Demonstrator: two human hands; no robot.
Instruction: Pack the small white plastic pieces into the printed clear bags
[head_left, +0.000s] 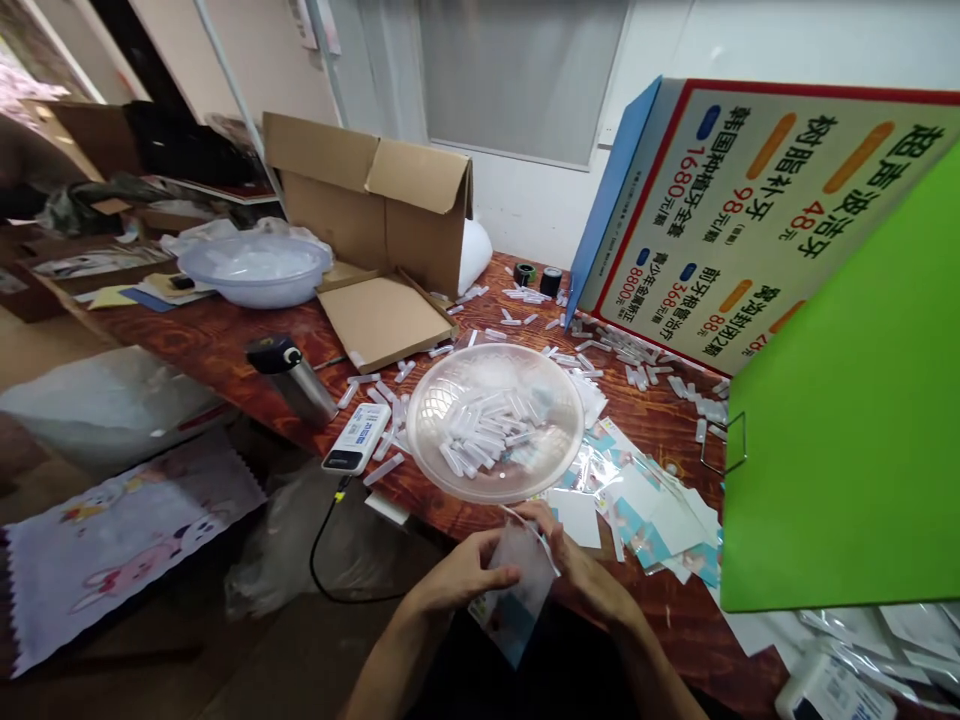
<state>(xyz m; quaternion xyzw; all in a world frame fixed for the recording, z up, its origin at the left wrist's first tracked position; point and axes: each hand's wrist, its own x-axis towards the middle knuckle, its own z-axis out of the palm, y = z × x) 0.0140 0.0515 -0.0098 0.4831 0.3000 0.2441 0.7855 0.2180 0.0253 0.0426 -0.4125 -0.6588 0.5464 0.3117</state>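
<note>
Head view, nearest: left hand (457,575) and right hand (592,580) both pinching one small clear plastic sleeve (517,590) with a printed card inside, just off the counter (225,340) edge. Best kept taut, mouth upward, thumbs apart. Beyond, more card sleeves (645,510), then clear bowl (495,420) of small white tubes (480,430); power bank (357,438) beside. Farther, cardboard box (375,200), printed price board (750,220).

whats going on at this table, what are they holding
A person sits at a wooden table holding a small clear plastic bag with both hands: the left hand pinches one side, the right hand the other, just off the table's near edge. Right in front is a clear bowl of small white tubes, with more tubes scattered around and a pile of flat bags beside it.
</note>
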